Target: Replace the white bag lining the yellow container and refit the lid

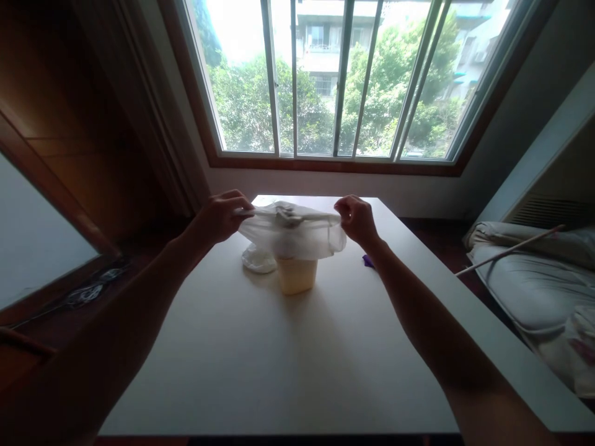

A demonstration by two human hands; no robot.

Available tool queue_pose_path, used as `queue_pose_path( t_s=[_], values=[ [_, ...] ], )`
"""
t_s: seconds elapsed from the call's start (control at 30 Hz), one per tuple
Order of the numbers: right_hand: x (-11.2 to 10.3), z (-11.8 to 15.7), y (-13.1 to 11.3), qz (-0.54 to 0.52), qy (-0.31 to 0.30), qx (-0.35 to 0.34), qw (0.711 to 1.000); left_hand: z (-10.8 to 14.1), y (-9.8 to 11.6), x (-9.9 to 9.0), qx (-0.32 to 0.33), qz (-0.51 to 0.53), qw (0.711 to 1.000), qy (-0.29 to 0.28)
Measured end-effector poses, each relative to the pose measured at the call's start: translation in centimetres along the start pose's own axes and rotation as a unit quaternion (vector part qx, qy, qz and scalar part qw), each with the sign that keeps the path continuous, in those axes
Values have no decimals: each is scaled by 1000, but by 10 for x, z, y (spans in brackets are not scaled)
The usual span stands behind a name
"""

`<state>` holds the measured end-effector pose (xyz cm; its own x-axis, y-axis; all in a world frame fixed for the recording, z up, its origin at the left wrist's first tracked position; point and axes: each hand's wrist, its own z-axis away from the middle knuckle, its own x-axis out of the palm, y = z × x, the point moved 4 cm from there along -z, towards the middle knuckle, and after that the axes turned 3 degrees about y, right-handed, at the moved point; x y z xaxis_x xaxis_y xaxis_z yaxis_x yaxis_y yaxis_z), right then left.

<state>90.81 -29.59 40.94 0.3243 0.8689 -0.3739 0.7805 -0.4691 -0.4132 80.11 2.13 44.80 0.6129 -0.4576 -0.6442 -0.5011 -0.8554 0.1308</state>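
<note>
Over white tbl [232, 371], L hand [226, 214] & R hand [357, 218] pinching opp. ends of bag [302, 240], yellowish tub [297, 278] below

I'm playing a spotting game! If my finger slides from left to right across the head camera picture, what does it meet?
Pale cables on the floor → the person's left hand → the see-through plastic bag → the person's right hand → the pale padded bundle.

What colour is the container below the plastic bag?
The container is pale yellow; the head view shows it best.
</note>
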Motion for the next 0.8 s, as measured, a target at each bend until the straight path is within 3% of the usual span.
queue_pose_path(
  t_s=[0.1, 0.2, 0.3, 0.37, 0.47, 0.57, 0.67, 0.8],
  values=[
    [-3, 0, -3, -29, -3, 23, 999, 0, -2, -2, -52, -13, 999, 2],
    [12, 3, -36, -66, -96, -60, 991, -9, 17, 3, -44, -9, 998, -53],
    [32, 8, -65, -4, -177, -135, 975, -20, 41, 8, -12, -41, 995, -88],
    [41, 10, -71, 36, -204, -153, 966, -26, 49, 12, -5, -68, 992, -103],
    [42, 9, -67, 37, -203, -159, 965, -29, 50, 24, 25, -77, 983, -166],
    [31, 4, -60, 0, -159, -153, 975, -26, 45, 29, 72, -40, 974, -213],
    [19, 0, -49, -26, -98, -106, 989, -22, 37, 16, 66, -31, 989, -129],
    [9, -2, -24, -23, -29, -2, 999, -9, 26, -7, -1, -20, 1000, 18]
  ],
)
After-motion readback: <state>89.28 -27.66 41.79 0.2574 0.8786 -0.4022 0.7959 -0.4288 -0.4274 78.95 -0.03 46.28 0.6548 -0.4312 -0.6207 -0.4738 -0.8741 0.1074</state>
